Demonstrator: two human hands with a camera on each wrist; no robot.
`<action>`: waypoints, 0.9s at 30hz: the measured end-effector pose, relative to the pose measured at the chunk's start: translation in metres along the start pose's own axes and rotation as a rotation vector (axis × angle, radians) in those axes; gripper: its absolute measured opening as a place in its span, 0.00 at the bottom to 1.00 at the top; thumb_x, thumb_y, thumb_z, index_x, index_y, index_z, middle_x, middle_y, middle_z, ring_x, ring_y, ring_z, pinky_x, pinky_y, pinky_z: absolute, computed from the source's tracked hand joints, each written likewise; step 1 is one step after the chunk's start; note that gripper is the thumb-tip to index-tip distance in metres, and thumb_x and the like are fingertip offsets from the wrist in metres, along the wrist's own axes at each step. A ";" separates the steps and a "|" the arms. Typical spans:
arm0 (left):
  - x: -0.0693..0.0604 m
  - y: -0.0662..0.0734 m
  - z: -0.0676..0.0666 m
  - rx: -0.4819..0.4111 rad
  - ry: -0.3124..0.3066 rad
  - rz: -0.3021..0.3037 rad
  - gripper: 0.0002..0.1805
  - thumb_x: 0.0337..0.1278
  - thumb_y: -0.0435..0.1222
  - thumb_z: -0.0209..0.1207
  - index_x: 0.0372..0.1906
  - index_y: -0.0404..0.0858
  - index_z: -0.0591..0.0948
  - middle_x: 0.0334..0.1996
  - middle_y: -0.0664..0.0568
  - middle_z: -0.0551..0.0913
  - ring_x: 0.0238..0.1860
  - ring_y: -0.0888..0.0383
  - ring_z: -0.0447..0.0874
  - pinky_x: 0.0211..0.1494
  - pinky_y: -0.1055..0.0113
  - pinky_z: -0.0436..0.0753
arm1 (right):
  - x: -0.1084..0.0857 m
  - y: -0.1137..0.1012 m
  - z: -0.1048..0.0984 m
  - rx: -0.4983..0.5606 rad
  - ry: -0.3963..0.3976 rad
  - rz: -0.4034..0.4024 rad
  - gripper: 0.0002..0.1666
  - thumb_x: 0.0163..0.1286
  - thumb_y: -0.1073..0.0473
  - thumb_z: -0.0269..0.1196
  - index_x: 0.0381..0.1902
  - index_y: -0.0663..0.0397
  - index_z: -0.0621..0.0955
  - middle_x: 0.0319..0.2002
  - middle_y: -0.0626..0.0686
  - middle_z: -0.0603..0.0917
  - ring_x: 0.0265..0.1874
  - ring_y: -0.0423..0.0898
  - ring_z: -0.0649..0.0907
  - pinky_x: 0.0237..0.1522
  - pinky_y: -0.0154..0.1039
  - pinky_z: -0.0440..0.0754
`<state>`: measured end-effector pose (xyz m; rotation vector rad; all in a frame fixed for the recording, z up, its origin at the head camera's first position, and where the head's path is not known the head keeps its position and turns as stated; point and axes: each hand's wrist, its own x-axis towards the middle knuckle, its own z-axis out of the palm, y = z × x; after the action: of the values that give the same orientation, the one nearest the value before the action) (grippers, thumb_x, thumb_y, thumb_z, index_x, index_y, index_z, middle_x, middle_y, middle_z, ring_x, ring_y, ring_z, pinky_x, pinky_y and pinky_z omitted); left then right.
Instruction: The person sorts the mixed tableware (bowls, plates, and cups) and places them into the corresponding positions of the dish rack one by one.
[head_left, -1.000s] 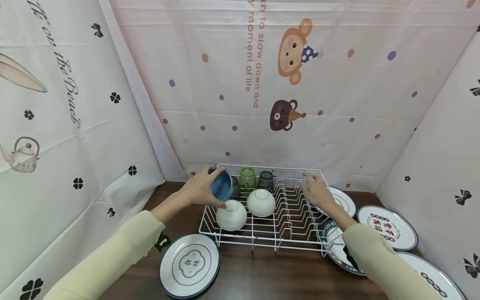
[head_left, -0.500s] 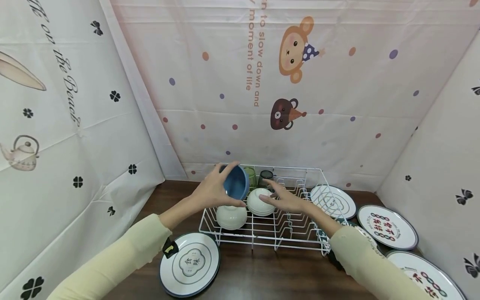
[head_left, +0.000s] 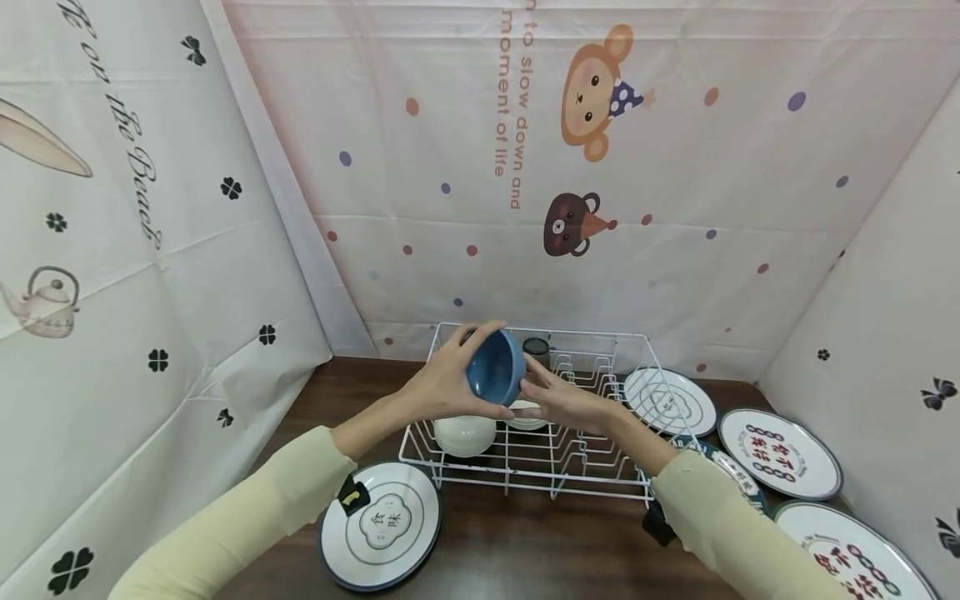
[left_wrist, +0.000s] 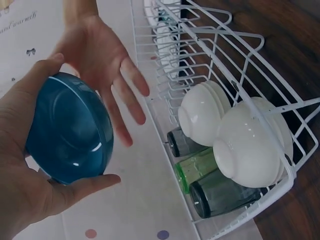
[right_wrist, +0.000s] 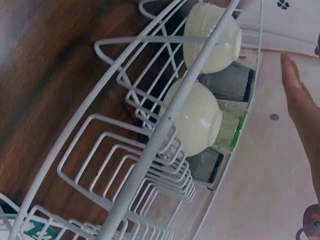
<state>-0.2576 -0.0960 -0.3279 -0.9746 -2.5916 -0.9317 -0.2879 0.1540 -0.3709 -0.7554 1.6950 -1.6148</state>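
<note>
Hands have drawn together since the earlier frames I was sent: the left hand [head_left: 444, 382] has carried the blue bowl [head_left: 497, 371] a little toward 3 o'clock, and the right hand [head_left: 570, 404] has swung in from over the right part of the wire rack [right_wrist: 169, 120]. The bowl now hides the green tumbler [left_wrist: 196, 169] in my head view.

I see the left hand grasping the bowl, forefinger at its 12 o'clock, thumb at its 6 o'clock. The right hand is unclenched, fingers extended at the bowl's 3 o'clock; I can't tell whether they touch it.

The bowl, round and glossy, hangs tilted above the rack, near 6 o'clock in my head view, mouth toward 9 o'clock. Below it, smooth white bowls [left_wrist: 245, 142] sit upside down in the white rack beside see-through tumblers. Dark-rimmed plates [head_left: 386, 546] lie stacked at 7 o'clock on the brown, wood-grained worktop [head_left: 517, 554]; more round plates [head_left: 783, 462] lie around 4 o'clock.
</note>
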 end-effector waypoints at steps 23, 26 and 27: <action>0.005 0.010 0.014 -0.083 -0.027 0.097 0.64 0.34 0.51 0.82 0.80 0.54 0.56 0.73 0.41 0.60 0.68 0.41 0.71 0.63 0.44 0.81 | -0.005 -0.009 0.002 0.248 -0.093 -0.107 0.53 0.78 0.33 0.47 0.82 0.43 0.31 0.76 0.57 0.53 0.67 0.41 0.70 0.68 0.42 0.74; 0.005 0.008 0.015 -0.091 -0.023 0.099 0.64 0.34 0.49 0.82 0.79 0.54 0.57 0.73 0.40 0.61 0.68 0.40 0.71 0.62 0.44 0.81 | -0.006 -0.009 0.003 0.275 -0.103 -0.099 0.51 0.80 0.35 0.46 0.82 0.46 0.32 0.74 0.54 0.56 0.68 0.42 0.70 0.69 0.43 0.74; 0.005 0.007 0.016 -0.096 -0.026 0.098 0.64 0.34 0.49 0.82 0.79 0.54 0.56 0.74 0.40 0.60 0.68 0.40 0.71 0.62 0.44 0.81 | -0.006 -0.008 0.003 0.283 -0.108 -0.094 0.50 0.80 0.35 0.45 0.82 0.46 0.32 0.74 0.55 0.55 0.68 0.42 0.70 0.70 0.44 0.73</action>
<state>-0.2568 -0.0792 -0.3347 -1.1348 -2.5147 -1.0330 -0.2822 0.1566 -0.3624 -0.7729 1.3367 -1.7963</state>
